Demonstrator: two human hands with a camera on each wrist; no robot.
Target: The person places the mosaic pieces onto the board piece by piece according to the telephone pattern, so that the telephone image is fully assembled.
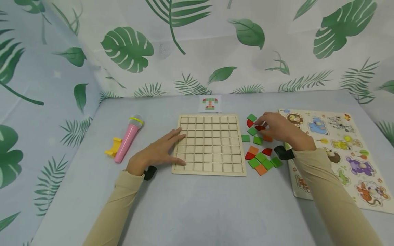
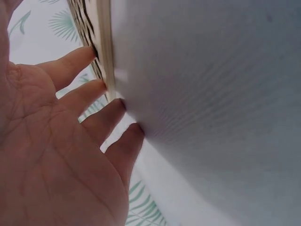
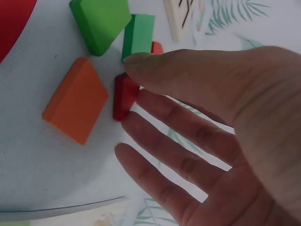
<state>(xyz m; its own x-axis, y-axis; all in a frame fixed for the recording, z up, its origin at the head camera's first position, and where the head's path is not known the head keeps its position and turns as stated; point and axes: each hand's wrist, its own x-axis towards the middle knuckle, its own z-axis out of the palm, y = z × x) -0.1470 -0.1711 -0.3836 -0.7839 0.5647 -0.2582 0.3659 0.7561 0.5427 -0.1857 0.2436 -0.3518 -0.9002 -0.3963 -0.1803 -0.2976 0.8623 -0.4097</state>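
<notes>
A square wooden grid board (image 1: 212, 144) lies flat in the middle of the table. My left hand (image 1: 158, 150) rests along its left edge with fingers spread, the thumb over the front-left corner; in the left wrist view, fingertips (image 2: 101, 85) meet the board's side. To the right of the board, my right hand (image 1: 277, 128) reaches over scattered coloured tiles. Its thumb and fingers pinch a red rounded tile (image 3: 123, 99) close to the table. Around it are an orange square tile (image 3: 76, 102) and a green tile (image 3: 101, 23).
Behind the board a card (image 1: 210, 104) shows a T-shaped tile pattern. More green tiles (image 1: 261, 157), with orange and red ones, lie nearer the front. An animal puzzle board (image 1: 326, 160) lies under the right forearm. At left are a pink toy microphone (image 1: 127, 141) and a yellow piece (image 1: 114, 147).
</notes>
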